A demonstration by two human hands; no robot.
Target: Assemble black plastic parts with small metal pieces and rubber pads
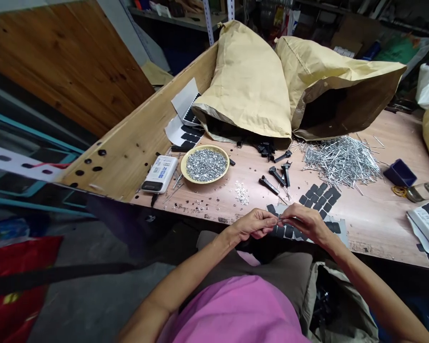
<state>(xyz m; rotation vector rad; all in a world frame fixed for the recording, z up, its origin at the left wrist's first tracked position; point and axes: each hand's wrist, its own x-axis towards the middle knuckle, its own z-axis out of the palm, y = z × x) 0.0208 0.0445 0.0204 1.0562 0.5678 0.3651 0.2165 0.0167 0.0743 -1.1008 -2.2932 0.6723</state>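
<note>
My left hand (256, 224) and my right hand (303, 220) meet above the front edge of the table, fingertips pinched together. Between them is something small, dark and thin that I cannot make out. Just under the hands lies a grey backing sheet (343, 232) with rows of black rounded pads (321, 198) on and beyond it. Farther back are several black plastic parts (269, 185), some with a metal pin sticking out. To the left of these, small flat washers (241, 193) are spread out. A yellow bowl (188, 177) full of small metal pieces (206, 165) stands farther left.
Two large paper sacks (250, 81) lie at the back, mouths facing me. A heap of metal pins (341, 159) is at right, near a dark blue box (400, 172). A white box-like device (160, 174) stands at left by the wooden side board (128, 162). An open sack (353, 305) sits by my lap.
</note>
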